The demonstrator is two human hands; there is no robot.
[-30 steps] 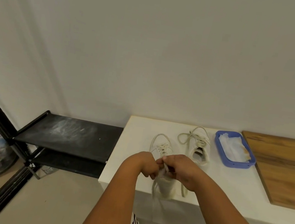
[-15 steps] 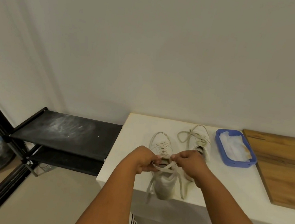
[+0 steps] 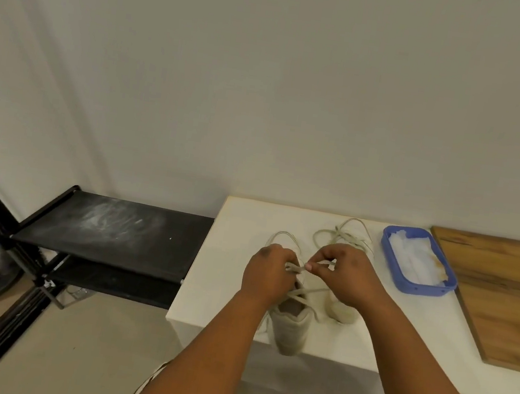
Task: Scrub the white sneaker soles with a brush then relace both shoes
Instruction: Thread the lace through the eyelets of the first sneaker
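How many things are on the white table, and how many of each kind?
White sneakers: 2, the left sneaker and the right sneaker
Blue tray: 1
Wooden board: 1
Total: 4
Both hands, the left hand and the right hand, pinch the laces of the left sneaker.

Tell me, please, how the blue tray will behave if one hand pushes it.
The blue tray looks like thin plastic with only white wipes inside, so probably light. On the smooth white table it would likely slide, not tip, since it is low and wide.
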